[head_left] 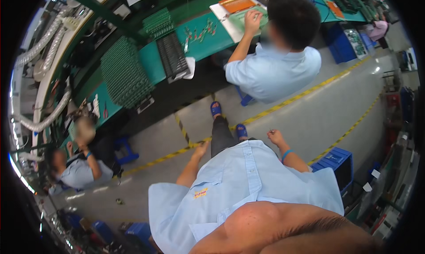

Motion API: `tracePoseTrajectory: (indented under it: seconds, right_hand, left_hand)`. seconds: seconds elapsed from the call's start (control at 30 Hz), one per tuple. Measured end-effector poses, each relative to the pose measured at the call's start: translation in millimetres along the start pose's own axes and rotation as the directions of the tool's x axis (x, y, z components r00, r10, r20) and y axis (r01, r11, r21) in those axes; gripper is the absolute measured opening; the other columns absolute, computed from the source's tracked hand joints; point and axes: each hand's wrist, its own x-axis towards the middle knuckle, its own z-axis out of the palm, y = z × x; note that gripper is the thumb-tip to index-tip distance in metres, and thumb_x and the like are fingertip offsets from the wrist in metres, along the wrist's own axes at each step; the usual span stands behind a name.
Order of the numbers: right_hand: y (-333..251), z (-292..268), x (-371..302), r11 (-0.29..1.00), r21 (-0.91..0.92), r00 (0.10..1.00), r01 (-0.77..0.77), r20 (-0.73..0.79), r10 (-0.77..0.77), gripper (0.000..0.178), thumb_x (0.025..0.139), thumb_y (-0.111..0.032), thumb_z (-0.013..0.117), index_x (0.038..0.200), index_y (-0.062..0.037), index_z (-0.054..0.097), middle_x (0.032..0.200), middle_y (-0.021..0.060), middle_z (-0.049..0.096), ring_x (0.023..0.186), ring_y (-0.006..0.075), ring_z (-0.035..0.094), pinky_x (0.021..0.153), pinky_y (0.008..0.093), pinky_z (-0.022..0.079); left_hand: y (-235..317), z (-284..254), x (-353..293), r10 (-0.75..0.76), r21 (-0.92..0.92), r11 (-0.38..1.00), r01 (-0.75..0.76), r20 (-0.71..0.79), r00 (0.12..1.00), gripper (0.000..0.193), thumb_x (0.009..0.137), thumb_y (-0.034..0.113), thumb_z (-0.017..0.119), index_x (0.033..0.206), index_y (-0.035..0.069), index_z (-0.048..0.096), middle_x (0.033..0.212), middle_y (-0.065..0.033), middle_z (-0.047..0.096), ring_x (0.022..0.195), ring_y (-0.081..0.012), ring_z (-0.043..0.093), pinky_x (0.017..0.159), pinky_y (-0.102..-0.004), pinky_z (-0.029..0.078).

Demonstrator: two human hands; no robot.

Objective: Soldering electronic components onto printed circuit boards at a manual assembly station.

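I stand in an aisle, with both arms hanging away from my body. Beside my left thigh, my left hand (pixel 201 149) has its fingers stretched out and no object shows in it. Out to the other side, my right hand (pixel 276 137) is closed, with a small dark thing (pixel 272 131) at its fingertips that is too small to name. Both hands are over the grey floor (pixel 283 121), touching no bench. My feet wear blue sandals (pixel 215 108).
Ahead runs a green-topped workbench (pixel 150 61) with stacked green racks (pixel 125 72) and a black tray (pixel 172 55). A seated person (pixel 274 68) works there; another (pixel 84 170) sits at left. Blue crates (pixel 332 167) stand at my right. Yellow-black tape (pixel 283 105) marks the floor.
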Motion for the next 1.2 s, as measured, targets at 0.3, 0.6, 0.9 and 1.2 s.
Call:
tracePoseTrajectory:
  seconds: [0.3, 0.6, 0.9, 1.2]
  right_hand:
    - [53, 17, 2, 0.774, -0.545, 0.926, 0.323, 0.352, -0.138, 0.035, 0.084, -0.034, 0.061, 0.078, -0.0006, 0.072, 0.075, 0.0189, 0.070, 0.068, 0.0396, 0.063, 0.066, 0.0455, 0.052]
    - [-119, 158, 31, 0.648, -0.582, 0.870, 0.492, 0.368, -0.330, 0.026, 0.082, -0.029, 0.062, 0.085, -0.0070, 0.076, 0.079, 0.0179, 0.072, 0.075, 0.0403, 0.066, 0.073, 0.0450, 0.053]
    - [-194, 391, -131, 0.481, -0.436, 0.572, 0.761, 0.800, -0.180, 0.043, 0.092, -0.037, 0.046, 0.114, -0.0066, 0.067, 0.098, 0.0139, 0.070, 0.083, 0.0326, 0.063, 0.079, 0.0395, 0.051]
    - [-362, 510, -310, 0.524, -0.012, 0.240, 0.851, 0.899, -0.368, 0.060, 0.106, -0.052, 0.031, 0.130, -0.0072, 0.062, 0.123, 0.0114, 0.060, 0.100, 0.0268, 0.056, 0.095, 0.0378, 0.046]
  left_hand:
    - [-139, 53, -164, -0.193, -0.723, 0.668, 0.176, 0.060, 0.979, 0.089, 0.095, 0.071, 0.031, 0.145, -0.002, 0.040, 0.147, -0.0206, 0.044, 0.134, -0.0317, 0.042, 0.110, -0.0401, 0.033]
    - [-295, 40, -200, -0.383, -0.895, 0.446, 0.000, -0.191, 0.904, 0.051, 0.095, 0.044, 0.045, 0.127, 0.004, 0.048, 0.121, -0.0153, 0.056, 0.100, -0.0237, 0.054, 0.079, -0.0331, 0.040]
    - [-487, -77, -274, -0.608, -0.922, 0.366, -0.127, -0.340, 0.718, 0.015, 0.096, 0.017, 0.059, 0.109, 0.011, 0.056, 0.096, -0.0100, 0.067, 0.066, -0.0158, 0.065, 0.049, -0.0262, 0.047]
    - [-232, -187, -198, 0.530, 0.093, 0.709, -0.699, -0.723, 0.442, 0.073, 0.081, 0.036, 0.080, 0.136, -0.002, 0.050, 0.117, -0.0193, 0.061, 0.088, -0.0311, 0.063, 0.079, -0.0390, 0.053]
